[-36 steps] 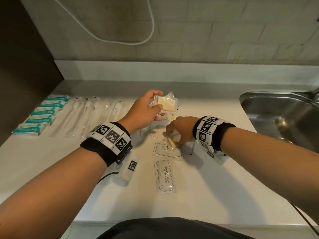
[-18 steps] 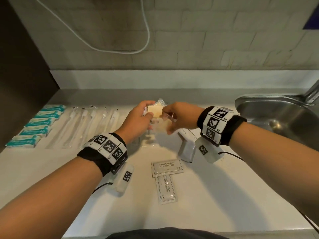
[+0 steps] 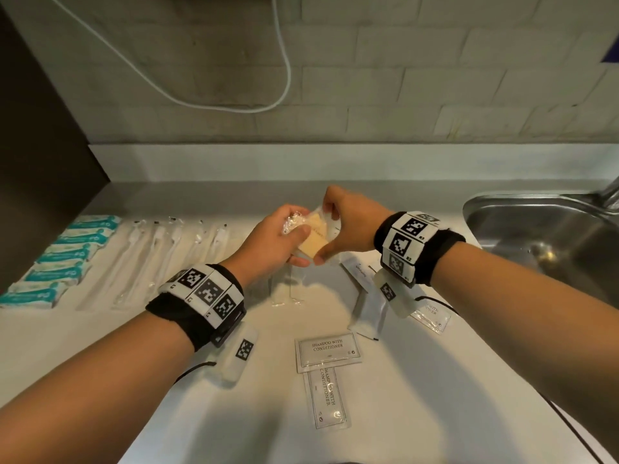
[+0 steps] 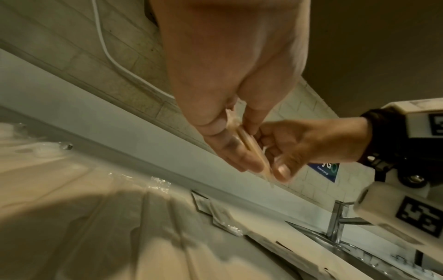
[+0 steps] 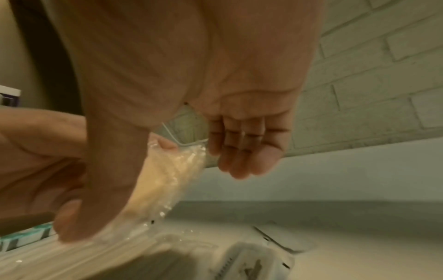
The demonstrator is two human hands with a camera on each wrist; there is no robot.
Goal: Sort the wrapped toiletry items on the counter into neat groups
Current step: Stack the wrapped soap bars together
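Above the counter's middle, my left hand [image 3: 296, 246] grips a small stack of clear-wrapped yellow soap bars [image 3: 313, 242] between thumb and fingers. My right hand [image 3: 326, 231] pinches the same stack from the right, thumb low and index finger on the wrapper's top edge. The left wrist view shows the soap bars [image 4: 251, 149] edge-on between both hands. In the right wrist view my thumb lies along the soap wrapper [image 5: 163, 180]. Two shampoo sachets [image 3: 328, 351] lie crossed near the front, and white sachets [image 3: 365, 296] sit under my right wrist.
A row of teal packets [image 3: 63, 259] and a row of wrapped toothbrushes [image 3: 160, 252] lie at the left. Clear wrappers [image 3: 288, 293] rest below my hands. A steel sink [image 3: 542, 236] with a tap [image 3: 609, 192] is at the right; a dark cabinet [image 3: 40, 162] bounds the left.
My right hand lifted a soap bar off the counter and brought it up against the one in my left hand. Both hands now hold the stack together, slightly higher.
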